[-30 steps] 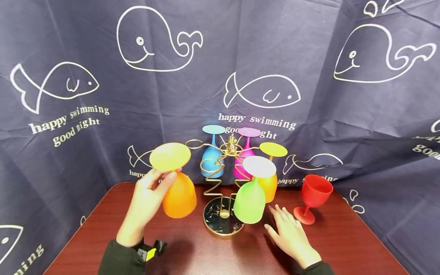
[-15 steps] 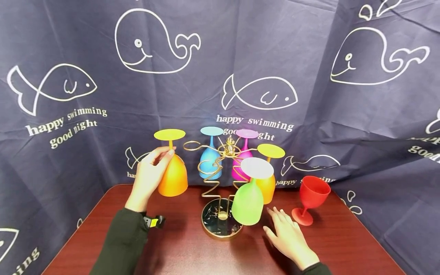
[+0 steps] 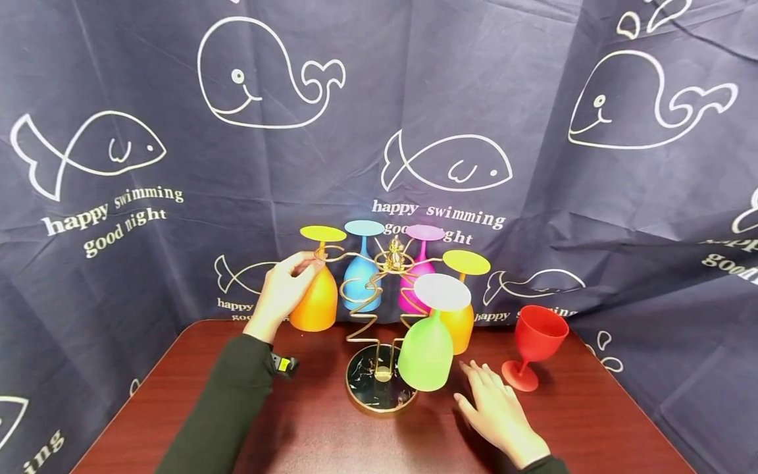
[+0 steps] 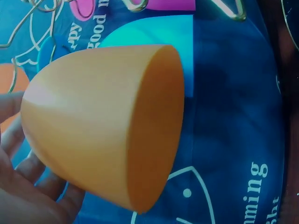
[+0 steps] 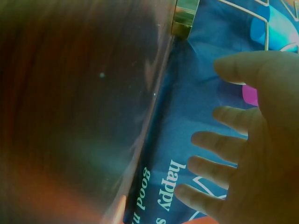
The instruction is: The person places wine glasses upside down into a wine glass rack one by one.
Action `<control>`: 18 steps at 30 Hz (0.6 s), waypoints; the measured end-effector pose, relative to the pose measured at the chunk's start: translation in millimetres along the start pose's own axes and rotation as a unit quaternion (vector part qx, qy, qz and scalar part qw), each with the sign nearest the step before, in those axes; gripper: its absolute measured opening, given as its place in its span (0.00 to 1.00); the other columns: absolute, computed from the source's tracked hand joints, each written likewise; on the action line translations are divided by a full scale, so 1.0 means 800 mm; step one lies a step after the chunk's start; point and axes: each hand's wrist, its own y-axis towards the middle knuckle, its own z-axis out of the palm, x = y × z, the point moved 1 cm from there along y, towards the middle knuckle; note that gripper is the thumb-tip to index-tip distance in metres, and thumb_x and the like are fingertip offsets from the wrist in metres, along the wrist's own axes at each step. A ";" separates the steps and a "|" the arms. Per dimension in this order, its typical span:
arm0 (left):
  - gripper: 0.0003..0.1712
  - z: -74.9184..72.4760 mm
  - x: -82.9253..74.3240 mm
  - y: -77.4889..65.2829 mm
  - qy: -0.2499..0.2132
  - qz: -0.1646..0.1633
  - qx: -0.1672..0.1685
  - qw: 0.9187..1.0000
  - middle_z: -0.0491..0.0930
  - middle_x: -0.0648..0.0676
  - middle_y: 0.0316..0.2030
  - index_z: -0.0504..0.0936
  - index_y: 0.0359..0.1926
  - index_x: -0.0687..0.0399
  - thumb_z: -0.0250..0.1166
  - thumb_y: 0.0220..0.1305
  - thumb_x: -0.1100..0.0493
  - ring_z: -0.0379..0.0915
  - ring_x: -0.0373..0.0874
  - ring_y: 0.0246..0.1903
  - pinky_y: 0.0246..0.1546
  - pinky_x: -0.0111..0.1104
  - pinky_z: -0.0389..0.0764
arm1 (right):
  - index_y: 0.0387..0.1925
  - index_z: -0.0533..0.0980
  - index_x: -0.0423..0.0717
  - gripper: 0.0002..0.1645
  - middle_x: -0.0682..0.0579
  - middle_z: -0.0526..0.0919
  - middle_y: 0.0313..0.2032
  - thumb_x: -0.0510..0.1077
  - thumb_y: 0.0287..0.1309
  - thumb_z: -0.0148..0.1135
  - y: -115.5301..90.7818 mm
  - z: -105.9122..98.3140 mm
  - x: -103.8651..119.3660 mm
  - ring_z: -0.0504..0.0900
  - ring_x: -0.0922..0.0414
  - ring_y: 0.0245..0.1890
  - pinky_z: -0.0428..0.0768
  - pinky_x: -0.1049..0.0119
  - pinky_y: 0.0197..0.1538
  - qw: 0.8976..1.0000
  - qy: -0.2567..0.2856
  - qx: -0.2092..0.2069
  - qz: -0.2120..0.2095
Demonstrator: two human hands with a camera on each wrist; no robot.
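Orange plastic goblet (image 3: 316, 299), upside down with its yellow-green foot uppermost, sits at 9 o'clock of the gold wire rack (image 3: 381, 309), its stem at one of the wire loops, and the left hand (image 3: 283, 292) curls its fingers round the bowl. At 4 o'clock of the rack's round dark base, the right hand (image 3: 500, 411) lies flat on the reddish-brown wooden table (image 3: 592, 421) with fingers straight and spread, holding nothing. An upright red plastic goblet (image 3: 533, 345) stands just beyond it at 1 o'clock.
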 end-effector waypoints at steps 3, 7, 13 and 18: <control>0.19 0.006 -0.001 0.001 0.008 -0.003 0.016 1.000 0.82 0.47 0.39 0.83 0.43 0.43 0.60 0.59 0.39 0.76 0.42 0.43 0.47 0.41 0.73 | 0.59 0.72 0.46 0.33 0.43 0.73 0.57 0.53 0.52 0.65 0.001 -0.001 0.000 0.67 0.42 0.59 0.68 0.41 0.51 1.000 0.001 -0.003 -0.002; 0.21 0.012 -0.002 0.003 0.011 -0.019 0.035 0.999 0.82 0.46 0.40 0.83 0.44 0.40 0.60 0.58 0.36 0.76 0.43 0.43 0.46 0.41 0.73 | 0.59 0.71 0.45 0.33 0.43 0.73 0.57 0.53 0.52 0.65 0.001 -0.001 -0.001 0.68 0.42 0.58 0.68 0.41 0.51 1.000 0.000 -0.005 -0.005; 0.23 0.018 -0.004 0.006 0.027 -0.006 0.055 0.998 0.81 0.43 0.42 0.83 0.47 0.39 0.59 0.57 0.34 0.75 0.42 0.43 0.46 0.39 0.73 | 0.59 0.71 0.44 0.34 0.44 0.74 0.56 0.53 0.51 0.65 0.000 0.002 -0.003 0.68 0.41 0.58 0.68 0.40 0.52 1.000 0.002 -0.003 -0.005; 0.22 0.021 -0.007 0.002 0.017 0.018 0.070 0.997 0.80 0.43 0.46 0.83 0.49 0.42 0.61 0.59 0.39 0.74 0.41 0.46 0.48 0.38 0.72 | 0.59 0.71 0.43 0.34 0.44 0.74 0.56 0.53 0.52 0.64 -0.001 0.004 -0.003 0.68 0.41 0.58 0.67 0.40 0.53 1.000 0.003 0.003 -0.001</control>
